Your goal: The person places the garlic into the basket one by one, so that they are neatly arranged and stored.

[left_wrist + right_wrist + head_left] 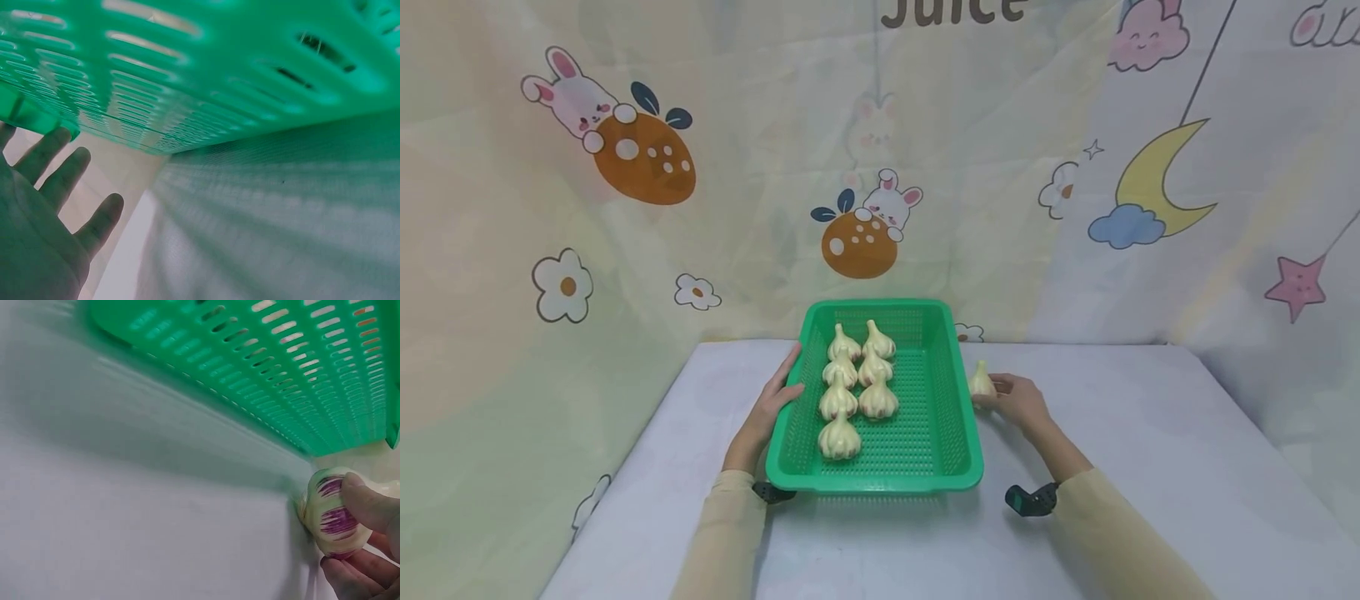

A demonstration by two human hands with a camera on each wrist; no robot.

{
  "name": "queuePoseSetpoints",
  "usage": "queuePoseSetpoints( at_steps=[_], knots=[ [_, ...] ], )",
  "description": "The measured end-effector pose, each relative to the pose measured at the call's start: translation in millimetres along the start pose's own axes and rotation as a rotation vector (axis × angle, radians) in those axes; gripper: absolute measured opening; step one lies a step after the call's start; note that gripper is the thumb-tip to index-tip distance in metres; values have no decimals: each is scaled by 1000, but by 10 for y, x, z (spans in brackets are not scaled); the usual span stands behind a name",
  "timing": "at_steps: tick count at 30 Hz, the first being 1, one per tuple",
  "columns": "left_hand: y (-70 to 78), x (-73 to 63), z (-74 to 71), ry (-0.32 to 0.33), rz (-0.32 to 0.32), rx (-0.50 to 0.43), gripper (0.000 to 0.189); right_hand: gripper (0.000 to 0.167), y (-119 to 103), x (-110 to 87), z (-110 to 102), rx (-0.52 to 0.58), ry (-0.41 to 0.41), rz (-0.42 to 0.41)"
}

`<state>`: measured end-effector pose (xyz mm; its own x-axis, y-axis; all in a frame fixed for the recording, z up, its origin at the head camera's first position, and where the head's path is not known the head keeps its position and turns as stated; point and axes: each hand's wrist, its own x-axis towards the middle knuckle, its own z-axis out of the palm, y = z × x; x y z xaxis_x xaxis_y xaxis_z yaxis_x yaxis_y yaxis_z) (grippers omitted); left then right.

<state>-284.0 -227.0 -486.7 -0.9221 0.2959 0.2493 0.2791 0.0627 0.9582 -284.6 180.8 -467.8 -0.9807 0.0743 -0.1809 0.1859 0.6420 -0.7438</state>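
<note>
A green plastic basket (951, 392) with slotted walls stands in the middle of the table. Inside it, several pale garlic bulbs (839, 439) form two rows toward the left side, stems pointing away from me. My left hand (769, 408) lies along the basket's left side, thumb at the rim; the left wrist view has its fingers (97, 225) straight and spread. Just outside the right wall, my right hand (1021, 402) pinches another garlic bulb (981, 383) between thumb and fingers. Purple streaks mark this bulb (331, 512) in the right wrist view, where it sits close to the table surface.
A white cloth covers the table (1120, 417). Behind its far edge hangs a printed curtain (985, 225) with rabbits, flowers and a moon. Dark wrist cameras (1032, 500) sit at both cuffs. The basket's right half shows bare slotted bottom.
</note>
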Motion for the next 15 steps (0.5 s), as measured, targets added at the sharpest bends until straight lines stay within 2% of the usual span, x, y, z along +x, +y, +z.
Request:
queuePoseSetpoints(
  at_steps=[15],
  knots=[
    [-7,3,-2,-4,-9,-22,62,75,34,-198,-59,25,16,-58]
  ],
)
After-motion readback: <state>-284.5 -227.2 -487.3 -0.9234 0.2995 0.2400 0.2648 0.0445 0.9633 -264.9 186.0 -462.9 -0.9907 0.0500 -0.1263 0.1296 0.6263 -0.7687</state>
